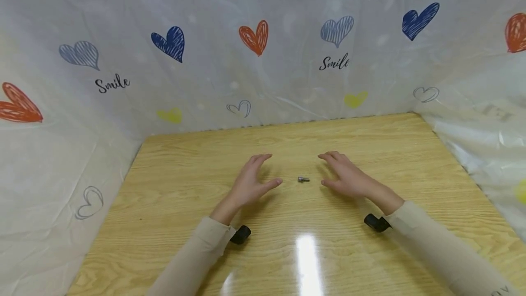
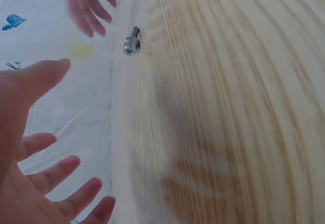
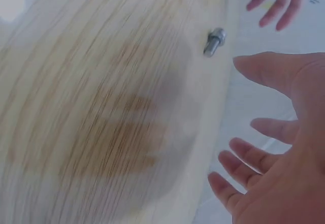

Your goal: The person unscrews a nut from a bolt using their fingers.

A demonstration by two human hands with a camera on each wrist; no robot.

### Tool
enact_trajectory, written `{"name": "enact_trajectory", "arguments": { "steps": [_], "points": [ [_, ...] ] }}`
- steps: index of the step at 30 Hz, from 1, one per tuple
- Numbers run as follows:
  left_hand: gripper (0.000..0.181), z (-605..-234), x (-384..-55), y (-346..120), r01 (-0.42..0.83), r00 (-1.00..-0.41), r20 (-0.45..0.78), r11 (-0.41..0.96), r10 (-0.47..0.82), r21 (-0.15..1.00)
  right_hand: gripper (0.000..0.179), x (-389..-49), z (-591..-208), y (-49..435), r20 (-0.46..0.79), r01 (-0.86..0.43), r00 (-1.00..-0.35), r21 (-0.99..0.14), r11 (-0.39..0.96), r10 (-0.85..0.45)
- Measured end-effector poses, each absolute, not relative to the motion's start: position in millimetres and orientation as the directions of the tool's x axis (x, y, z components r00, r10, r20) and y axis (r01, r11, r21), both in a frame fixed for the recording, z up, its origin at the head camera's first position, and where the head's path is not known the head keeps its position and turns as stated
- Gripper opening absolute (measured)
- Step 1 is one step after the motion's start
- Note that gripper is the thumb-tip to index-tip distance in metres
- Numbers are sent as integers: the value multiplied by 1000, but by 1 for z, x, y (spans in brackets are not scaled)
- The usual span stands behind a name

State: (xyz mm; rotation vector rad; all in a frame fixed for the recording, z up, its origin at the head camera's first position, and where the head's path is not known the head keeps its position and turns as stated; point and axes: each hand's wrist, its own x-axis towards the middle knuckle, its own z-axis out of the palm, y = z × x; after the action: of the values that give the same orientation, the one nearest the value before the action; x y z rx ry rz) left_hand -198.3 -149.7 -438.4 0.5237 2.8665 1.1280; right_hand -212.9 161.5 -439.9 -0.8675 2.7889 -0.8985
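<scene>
A small silver bolt (image 1: 303,179) lies on the wooden table (image 1: 185,182), between both hands. My left hand (image 1: 251,181) hovers just left of it, fingers spread and straight, holding nothing. My right hand (image 1: 344,175) is just right of it, open too, palm down. In the left wrist view the bolt (image 2: 131,41) lies beyond my left hand (image 2: 35,148), with the right hand's fingers (image 2: 89,5) behind it. In the right wrist view the bolt (image 3: 215,41) sits ahead of my right hand (image 3: 274,148), and the left hand's fingers (image 3: 277,3) show at the top.
White plastic sheeting printed with hearts and "Smile" (image 1: 263,58) walls the table at the back and both sides. Black wrist-camera mounts (image 1: 240,235) (image 1: 376,223) sit under the beige sleeves. A glare spot (image 1: 308,259) lies on the near tabletop.
</scene>
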Motion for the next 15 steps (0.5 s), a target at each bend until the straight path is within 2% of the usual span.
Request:
{"name": "enact_trajectory", "arguments": {
  "steps": [7,15],
  "points": [
    [73,-440,-200,-142,279,-933,35,658,359,700,57,-220,-438,150,57,-424,-832,-706,567,-551],
    [68,-443,-203,-135,264,-929,9,644,371,718,49,-226,-444,144,2,-346,-847,-762,547,-532]
  ]
}}
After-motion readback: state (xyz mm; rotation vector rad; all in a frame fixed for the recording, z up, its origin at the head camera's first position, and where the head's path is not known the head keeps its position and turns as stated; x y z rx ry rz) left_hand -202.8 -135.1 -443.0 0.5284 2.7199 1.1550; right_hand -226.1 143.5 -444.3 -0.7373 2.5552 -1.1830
